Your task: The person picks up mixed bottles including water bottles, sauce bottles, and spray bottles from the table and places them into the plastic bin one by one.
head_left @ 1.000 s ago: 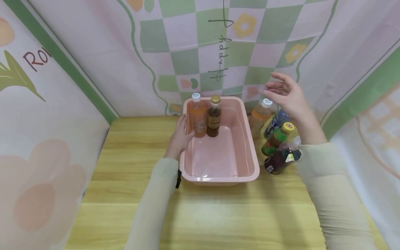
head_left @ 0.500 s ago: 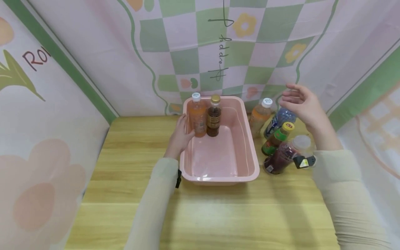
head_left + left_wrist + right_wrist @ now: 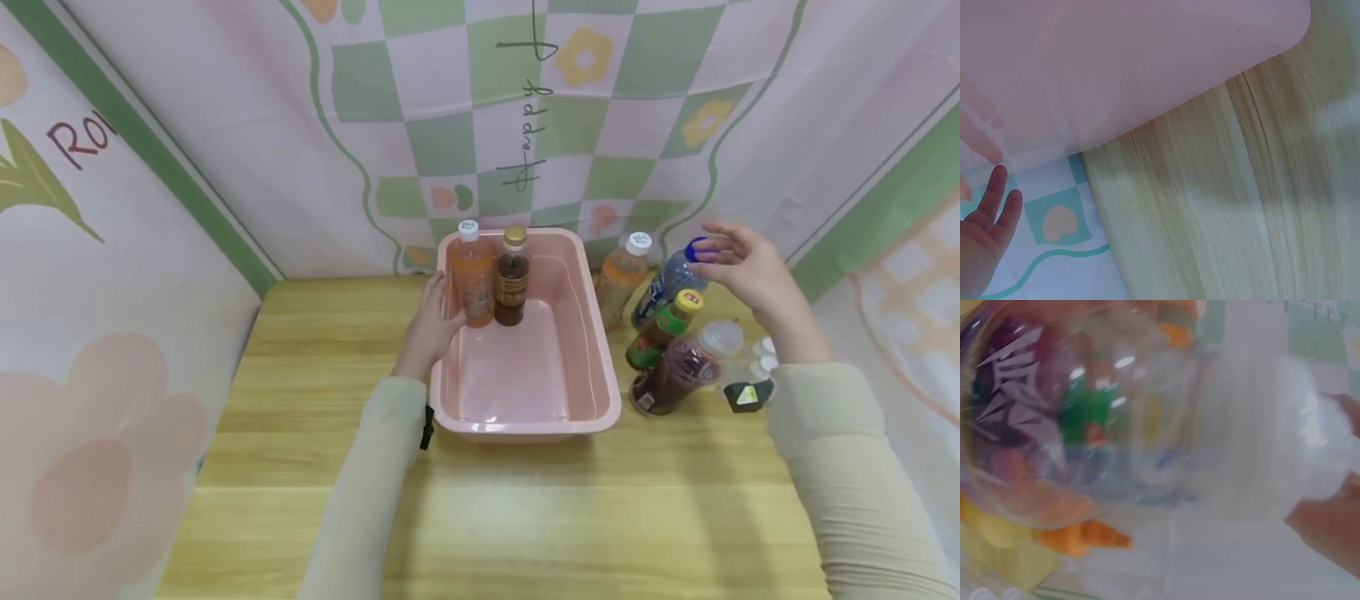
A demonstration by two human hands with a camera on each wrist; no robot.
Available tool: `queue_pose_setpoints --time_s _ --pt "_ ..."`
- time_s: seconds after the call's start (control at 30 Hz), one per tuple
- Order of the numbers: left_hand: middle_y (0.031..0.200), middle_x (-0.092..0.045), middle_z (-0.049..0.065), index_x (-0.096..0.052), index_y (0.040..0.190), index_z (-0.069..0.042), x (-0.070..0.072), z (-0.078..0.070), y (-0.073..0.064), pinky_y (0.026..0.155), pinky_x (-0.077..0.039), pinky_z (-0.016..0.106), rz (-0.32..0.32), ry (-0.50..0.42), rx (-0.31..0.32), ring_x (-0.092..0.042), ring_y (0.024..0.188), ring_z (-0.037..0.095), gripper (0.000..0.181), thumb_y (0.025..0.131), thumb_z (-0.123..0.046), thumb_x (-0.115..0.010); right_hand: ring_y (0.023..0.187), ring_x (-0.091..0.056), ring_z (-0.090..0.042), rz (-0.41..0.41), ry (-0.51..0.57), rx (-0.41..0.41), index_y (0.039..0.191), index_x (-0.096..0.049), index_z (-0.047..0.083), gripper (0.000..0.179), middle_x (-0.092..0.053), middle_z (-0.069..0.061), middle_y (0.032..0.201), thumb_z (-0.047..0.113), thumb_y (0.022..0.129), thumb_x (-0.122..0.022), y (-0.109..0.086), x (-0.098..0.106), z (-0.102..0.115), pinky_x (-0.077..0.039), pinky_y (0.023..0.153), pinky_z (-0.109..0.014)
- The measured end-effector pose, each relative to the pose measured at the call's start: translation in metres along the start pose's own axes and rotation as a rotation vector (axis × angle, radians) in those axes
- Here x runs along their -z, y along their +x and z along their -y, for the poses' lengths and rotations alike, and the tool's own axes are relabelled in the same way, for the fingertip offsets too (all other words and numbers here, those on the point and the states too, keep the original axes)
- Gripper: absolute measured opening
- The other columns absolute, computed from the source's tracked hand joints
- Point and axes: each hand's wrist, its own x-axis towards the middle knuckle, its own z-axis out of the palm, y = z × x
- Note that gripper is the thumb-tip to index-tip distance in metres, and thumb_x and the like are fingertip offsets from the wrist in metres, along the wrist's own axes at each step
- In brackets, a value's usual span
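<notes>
My left hand (image 3: pixel 431 333) holds the left rim of a pink basin (image 3: pixel 517 371), its thumb over the inner side. In the left wrist view, straight fingers (image 3: pixel 999 203) lie by the basin's outer wall. An orange drink bottle (image 3: pixel 474 287) and a brown, gold-capped bottle (image 3: pixel 512 290) stand inside, at the back. My right hand (image 3: pixel 757 271) is at the blue cap of a clear bottle (image 3: pixel 675 279), fingers and thumb apart on either side; contact is unclear. A purple drink bottle (image 3: pixel 1085 406) fills much of the right wrist view, blurred.
Right of the basin stand another orange bottle (image 3: pixel 621 279), a yellow-capped green-labelled bottle (image 3: pixel 663 333) and the purple drink bottle (image 3: pixel 671 375). Small white things (image 3: pixel 765 358) show beside the right wrist. A patterned curtain (image 3: pixel 525 125) hangs behind the wooden table (image 3: pixel 322 375).
My right hand has moved right and down, from above the second orange bottle to the blue-capped bottle, uncovering the purple one. The left hand stays at the basin's rim.
</notes>
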Motion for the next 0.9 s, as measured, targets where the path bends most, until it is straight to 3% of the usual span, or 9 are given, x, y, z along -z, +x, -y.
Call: queue_pose_setpoints --time_s 0.33,0.6,0.7,0.77,0.83,0.9 --pt "0.163 -0.004 -0.003 -0.017 0.154 -0.019 -0.001 0.001 0.001 0.118 -0.028 0.049 -0.006 0.007 -0.002 -0.018 0.149 0.025 0.071 0.093 -0.025 -0.054 0.090 -0.055 0.017 0.075 0.070 -0.026 0.149 -0.017 -0.002 0.074 -0.055 0.039 0.095 0.009 0.091 -0.061 0.005 0.006 -0.031 -0.044 0.078 0.000" --pt "0.163 -0.003 -0.005 -0.016 0.154 -0.019 0.000 0.001 0.001 0.119 -0.026 0.048 -0.005 -0.003 -0.003 -0.017 0.149 0.024 0.072 0.093 -0.025 -0.054 0.090 -0.054 0.017 0.143 0.049 -0.061 0.150 -0.016 0.000 0.073 -0.052 0.039 0.097 0.013 0.092 -0.060 0.006 0.008 -0.049 -0.045 0.081 -0.003" --pt "0.163 -0.002 -0.006 -0.016 0.154 -0.019 0.000 0.000 0.001 0.120 -0.024 0.047 -0.003 -0.004 0.000 -0.016 0.149 0.023 0.072 0.093 -0.025 -0.054 0.091 -0.052 0.018 0.169 0.032 -0.087 0.151 -0.015 0.002 0.077 -0.051 0.039 0.099 0.019 0.092 -0.061 0.006 0.009 -0.053 -0.046 0.101 -0.023" --pt "0.163 -0.002 -0.006 -0.016 0.154 -0.019 0.000 0.000 0.001 0.120 -0.024 0.047 -0.004 0.001 0.002 -0.016 0.149 0.023 0.072 0.093 -0.025 -0.054 0.092 -0.051 0.018 0.181 0.031 -0.110 0.151 -0.015 0.005 0.079 -0.051 0.039 0.100 0.022 0.091 -0.063 0.007 0.009 -0.056 -0.037 0.112 -0.043" --pt "0.163 -0.002 -0.007 -0.016 0.154 -0.019 -0.001 0.000 0.001 0.120 -0.024 0.047 -0.003 0.001 0.003 -0.016 0.149 0.023 0.071 0.093 -0.025 -0.054 0.091 -0.050 0.018 0.200 0.035 -0.128 0.152 -0.015 0.007 0.081 -0.051 0.038 0.100 0.024 0.090 -0.064 0.007 0.009 -0.059 -0.025 0.113 -0.061" --pt "0.163 -0.002 -0.007 -0.016 0.154 -0.020 -0.001 0.001 0.001 0.120 -0.024 0.047 -0.003 -0.002 0.002 -0.016 0.149 0.023 0.071 0.093 -0.025 -0.054 0.090 -0.049 0.017 0.218 0.043 -0.141 0.151 -0.016 0.008 0.081 -0.051 0.037 0.100 0.025 0.090 -0.065 0.008 0.009 -0.062 -0.020 0.113 -0.066"
